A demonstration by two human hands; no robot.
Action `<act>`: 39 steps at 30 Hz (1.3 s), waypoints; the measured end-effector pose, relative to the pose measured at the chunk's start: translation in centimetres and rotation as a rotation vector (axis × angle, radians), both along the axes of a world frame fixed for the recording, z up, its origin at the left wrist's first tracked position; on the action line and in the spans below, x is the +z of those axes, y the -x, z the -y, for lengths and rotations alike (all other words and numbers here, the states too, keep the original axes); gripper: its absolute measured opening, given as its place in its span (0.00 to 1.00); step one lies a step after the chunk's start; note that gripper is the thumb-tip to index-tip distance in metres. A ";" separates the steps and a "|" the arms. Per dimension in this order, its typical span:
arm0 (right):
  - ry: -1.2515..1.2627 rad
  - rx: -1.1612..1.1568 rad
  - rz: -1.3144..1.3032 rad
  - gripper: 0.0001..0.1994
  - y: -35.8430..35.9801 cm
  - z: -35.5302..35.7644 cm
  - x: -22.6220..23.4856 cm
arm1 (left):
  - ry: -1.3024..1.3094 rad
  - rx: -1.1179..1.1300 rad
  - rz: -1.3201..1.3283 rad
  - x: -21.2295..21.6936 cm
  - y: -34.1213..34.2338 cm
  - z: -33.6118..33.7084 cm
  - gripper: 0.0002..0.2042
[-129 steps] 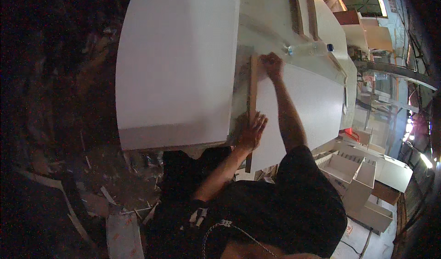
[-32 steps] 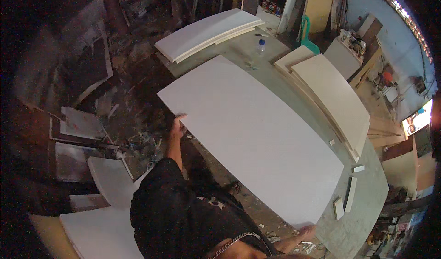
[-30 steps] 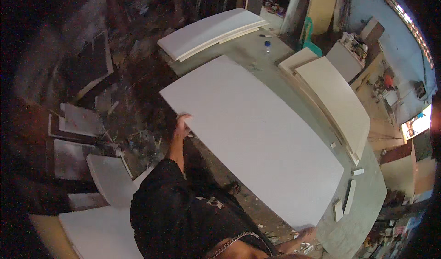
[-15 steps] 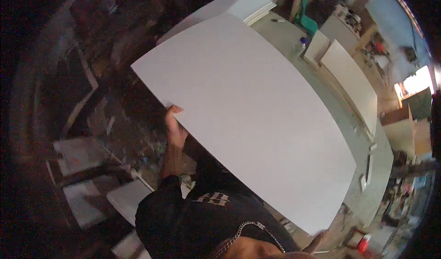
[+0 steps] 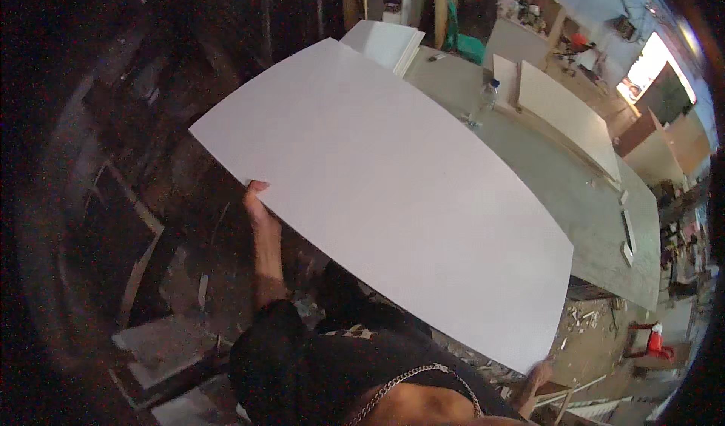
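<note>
A large white rectangular board [image 5: 393, 199] is held slantwise in front of my body, over the near side of the worktable. Its near long edge is gripped by my left hand [image 5: 259, 199], with the thumb on the top face and the fingers hidden beneath. At the near right corner, my right hand [image 5: 538, 375] is closed on the board's short edge, though most of its fingers are out of sight. Beyond the board's far edge, a stack of white boards [image 5: 380, 42] lies on the table.
The pale green worktable [image 5: 521, 154] carries a clear bottle with a blue cap [image 5: 487, 105], a long cream panel [image 5: 566, 112] and narrow white strips [image 5: 627, 237]. A green chair [image 5: 464, 42] stands behind it. Scraps litter the floor at right, near a red object [image 5: 658, 343].
The view has turned, so the surroundings have shifted. The board and both hands appear farther left, and more of the tabletop and the right-hand floor shows. Both hands keep their hold.
</note>
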State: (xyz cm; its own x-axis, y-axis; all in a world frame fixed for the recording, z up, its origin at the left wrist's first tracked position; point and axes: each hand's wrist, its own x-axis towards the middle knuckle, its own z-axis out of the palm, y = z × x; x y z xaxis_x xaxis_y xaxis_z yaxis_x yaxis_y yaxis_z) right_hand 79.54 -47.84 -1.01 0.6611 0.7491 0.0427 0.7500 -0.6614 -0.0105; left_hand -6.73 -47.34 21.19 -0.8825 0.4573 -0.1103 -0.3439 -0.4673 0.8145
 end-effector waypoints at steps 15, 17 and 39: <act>0.137 -0.398 0.118 0.24 32.6 18.9 3.5 | 0.037 -0.441 -0.208 -25.5 34.4 -25.3 0.08; 0.134 -0.446 0.080 0.24 39.0 20.3 0.4 | -0.081 -0.482 -0.266 -25.9 41.9 -28.1 0.08; -0.041 -0.547 -0.243 0.23 88.4 18.6 -4.2 | 0.385 -0.448 -0.668 -26.8 53.3 -58.3 0.29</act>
